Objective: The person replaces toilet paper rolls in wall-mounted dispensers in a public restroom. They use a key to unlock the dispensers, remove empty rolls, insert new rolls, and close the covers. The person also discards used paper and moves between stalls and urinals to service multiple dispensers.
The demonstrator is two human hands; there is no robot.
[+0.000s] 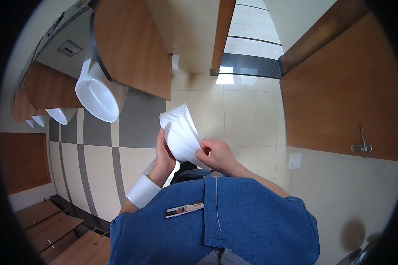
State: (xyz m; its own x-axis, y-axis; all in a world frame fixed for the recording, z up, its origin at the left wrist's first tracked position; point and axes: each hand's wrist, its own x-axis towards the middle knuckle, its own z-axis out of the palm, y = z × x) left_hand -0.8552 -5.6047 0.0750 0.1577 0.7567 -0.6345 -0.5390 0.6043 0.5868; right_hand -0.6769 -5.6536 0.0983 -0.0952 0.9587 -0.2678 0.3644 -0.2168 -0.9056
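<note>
A wide, curled white sheet (180, 132), paper or cloth, is held in front of my body; which material it is, I cannot tell. My left hand (164, 152) supports it from the left, its thumb along the outer side and the other fingers partly hidden underneath. At the sheet's lower right edge, my right hand (218, 153) pinches it between thumb and bent fingers. Around my left wrist sits a broad white band (144, 191). My blue shirt (258, 218) fills the bottom of the view, with a small badge (184, 209) bearing writing on the chest.
Several white urinals (98, 96) line the left wall between wooden partitions (129, 43). To the right stands a wooden door (341, 89) with a metal handle (362, 147), beside a doorway with a dark threshold (252, 66). Wooden stall doors (54, 228) are at lower left. Glossy tiles (248, 116) cover the floor.
</note>
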